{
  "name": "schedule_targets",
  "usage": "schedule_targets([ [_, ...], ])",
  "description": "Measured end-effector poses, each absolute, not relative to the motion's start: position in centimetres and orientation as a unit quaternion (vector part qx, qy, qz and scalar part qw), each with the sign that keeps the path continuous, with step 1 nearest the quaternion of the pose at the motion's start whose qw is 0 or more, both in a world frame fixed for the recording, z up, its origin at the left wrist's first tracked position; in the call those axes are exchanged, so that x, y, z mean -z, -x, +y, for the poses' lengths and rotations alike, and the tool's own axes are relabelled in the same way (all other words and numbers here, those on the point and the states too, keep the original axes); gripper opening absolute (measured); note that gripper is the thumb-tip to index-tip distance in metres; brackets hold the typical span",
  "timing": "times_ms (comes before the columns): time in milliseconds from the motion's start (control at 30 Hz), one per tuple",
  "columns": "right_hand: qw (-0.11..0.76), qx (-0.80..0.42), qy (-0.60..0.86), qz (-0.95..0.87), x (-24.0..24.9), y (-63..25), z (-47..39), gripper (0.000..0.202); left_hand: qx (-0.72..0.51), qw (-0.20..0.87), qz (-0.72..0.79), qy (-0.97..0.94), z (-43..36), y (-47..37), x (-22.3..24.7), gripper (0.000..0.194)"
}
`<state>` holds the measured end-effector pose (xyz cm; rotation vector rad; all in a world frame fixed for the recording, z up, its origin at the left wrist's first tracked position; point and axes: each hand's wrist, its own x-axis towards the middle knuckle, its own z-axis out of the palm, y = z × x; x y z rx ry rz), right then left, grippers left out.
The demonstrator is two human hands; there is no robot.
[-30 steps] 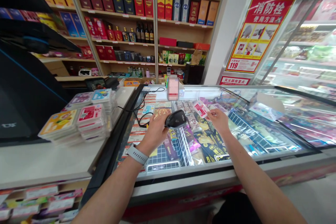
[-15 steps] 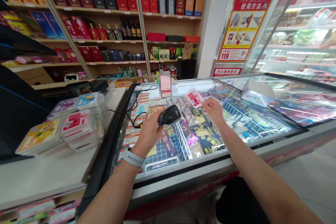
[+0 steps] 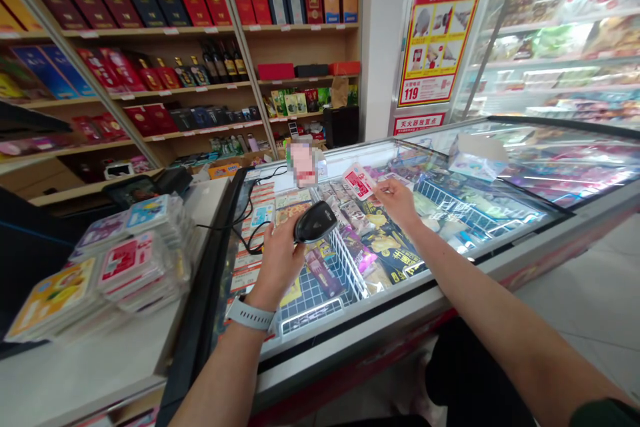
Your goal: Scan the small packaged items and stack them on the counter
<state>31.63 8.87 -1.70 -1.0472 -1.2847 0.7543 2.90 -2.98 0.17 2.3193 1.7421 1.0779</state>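
My left hand [image 3: 281, 248], with a grey watch on its wrist, is closed around a black barcode scanner [image 3: 316, 221]. The scanner's head points right, and its black cable [image 3: 249, 227] runs off to the left. Pinched by its right edge in my right hand [image 3: 397, 199] is a flat card [image 3: 359, 181], white and pink with red lettering. Both hands are raised over the glass top of a chest freezer [image 3: 423, 278]. Scanner and card are apart, with the card farther to the right.
Stacks of clear packs with coloured labels [image 3: 127, 260] sit on the white counter [image 3: 145, 333] at left. An open white carton [image 3: 477, 157] rests on the freezer glass at right. A partly blurred pink item [image 3: 303, 163] stands at the freezer's back edge. Behind are stocked shelves [image 3: 187, 90].
The view has turned slightly to the right, so shelves, counter and freezer sit farther left. Both hands keep hold of the scanner and the card, at nearly the same distance from each other.
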Motion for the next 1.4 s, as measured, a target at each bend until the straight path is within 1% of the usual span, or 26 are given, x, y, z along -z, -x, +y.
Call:
schedule_targets([
  [133,0.608,-0.331,0.457,-0.558,1.8,-31.5,8.8,0.039,-0.353,0.026,0.562,-0.748,-3.0,-2.8,-0.1,0.055],
  [500,0.601,-0.371,0.418,-0.572,1.7,-30.4,8.2,0.052,-0.347,0.026,0.57,-0.745,-3.0,-2.9,-0.3,0.058],
  [1000,0.576,-0.397,0.409,-0.586,1.4,-29.7,7.6,0.052,-0.341,0.017,0.57,-0.747,-3.0,-2.9,-0.2,0.054],
  [1400,0.576,-0.404,0.401,-0.587,1.5,-29.8,7.6,0.05,-0.34,0.01,0.579,-0.741,-2.9,-2.9,0.0,0.054],
])
